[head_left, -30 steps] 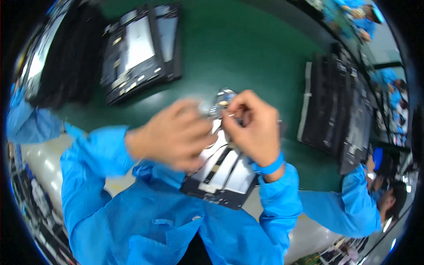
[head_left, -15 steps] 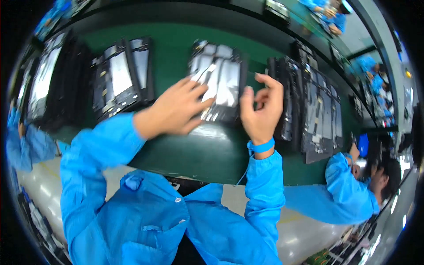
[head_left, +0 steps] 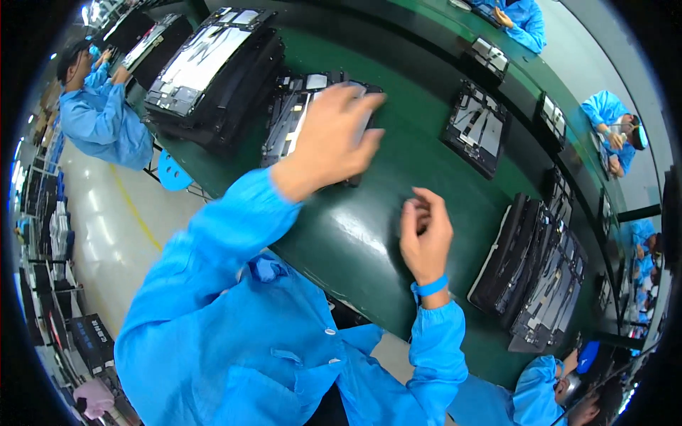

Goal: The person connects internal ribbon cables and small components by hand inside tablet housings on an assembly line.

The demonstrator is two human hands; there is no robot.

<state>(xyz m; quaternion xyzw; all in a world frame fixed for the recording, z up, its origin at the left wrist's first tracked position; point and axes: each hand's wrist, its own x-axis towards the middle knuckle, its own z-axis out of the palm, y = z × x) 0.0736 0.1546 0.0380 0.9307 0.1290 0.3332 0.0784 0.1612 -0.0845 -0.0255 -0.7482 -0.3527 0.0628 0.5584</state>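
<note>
My left hand [head_left: 330,138], smeared by motion, reaches over a small group of opened tablet-like devices [head_left: 284,122]. Its fingers are spread, and I see nothing held in them. The hand hides part of that group; whether it touches them I cannot tell. Lower and to the right, my right hand [head_left: 428,238], with a blue wristband, hovers above the table with its fingers curled in. Nothing shows in it. One more opened tablet-like device [head_left: 476,129], dark-framed with silver panels inside, lies flat beyond my right hand.
A tall stack of dark devices [head_left: 220,92] stands at the left of the green table [head_left: 369,234]. Another leaning stack [head_left: 540,266] is at the right. People in blue work nearby, one at the left [head_left: 106,113]. Dark rails and a raised shelf [head_left: 490,60] run along the back.
The view has swung and tilted. My left hand has left the middle device and moved to the group on its left. My right hand has drawn back from beside that device.
</note>
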